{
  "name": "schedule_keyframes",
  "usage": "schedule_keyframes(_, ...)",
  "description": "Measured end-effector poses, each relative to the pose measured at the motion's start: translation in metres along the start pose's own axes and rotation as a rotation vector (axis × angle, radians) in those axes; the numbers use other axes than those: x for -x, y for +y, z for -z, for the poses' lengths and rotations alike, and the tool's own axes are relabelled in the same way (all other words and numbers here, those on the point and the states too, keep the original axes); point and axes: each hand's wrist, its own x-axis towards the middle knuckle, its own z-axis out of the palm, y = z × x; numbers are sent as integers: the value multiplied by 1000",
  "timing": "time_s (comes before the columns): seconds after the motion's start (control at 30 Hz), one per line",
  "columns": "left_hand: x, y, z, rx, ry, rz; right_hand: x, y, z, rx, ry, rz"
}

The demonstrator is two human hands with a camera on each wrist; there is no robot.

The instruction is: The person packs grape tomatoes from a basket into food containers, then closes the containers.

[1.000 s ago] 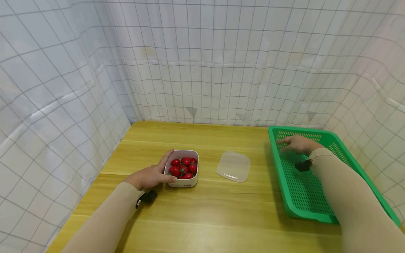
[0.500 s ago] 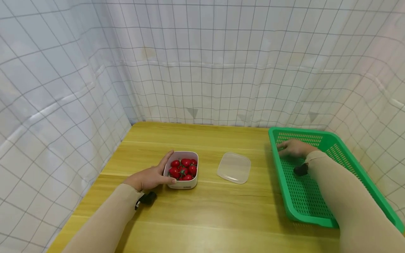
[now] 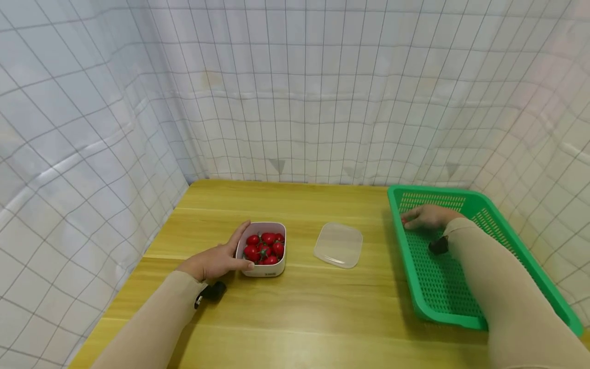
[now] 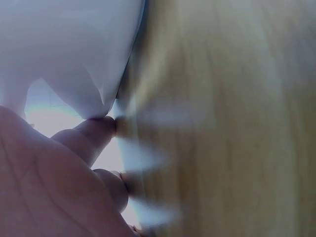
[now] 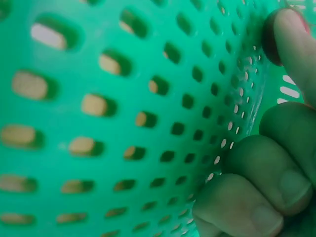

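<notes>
In the head view a white square container (image 3: pixel 272 270) of red cherry tomatoes (image 3: pixel 265 249) stands on the table. My left hand (image 3: pixel 217 260) holds its left side, thumb at the front rim and forefinger along the back-left corner. Its fingertips reach down by the tabletop in the left wrist view, beside the container's pale wall (image 4: pixel 74 39). My right hand (image 3: pixel 429 217) is down inside the green basket (image 3: pixel 417 294), by its far-left wall. Between thumb and forefinger it pinches a cherry tomato (image 3: pixel 403 221), mostly hidden; the other fingers (image 5: pixel 242 197) are curled in the right wrist view.
A clear square lid (image 3: pixel 338 245) lies flat on the wooden table (image 3: pixel 299 318), between the container and the basket. White grid-patterned curtains (image 3: pixel 295 102) hang behind and at both sides. A black wrist camera (image 3: pixel 438 246) sits under my right wrist.
My right hand has moved lower into the basket and a red tomato now shows at its fingertips. The left hand keeps its hold on the container; the view has shifted slightly.
</notes>
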Motion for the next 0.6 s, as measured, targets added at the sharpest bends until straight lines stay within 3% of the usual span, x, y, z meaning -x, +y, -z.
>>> schedule_keyframes(0.6, 1, -3, -1, -6, 15, 7, -4, 3, -4, -23, 0, -14)
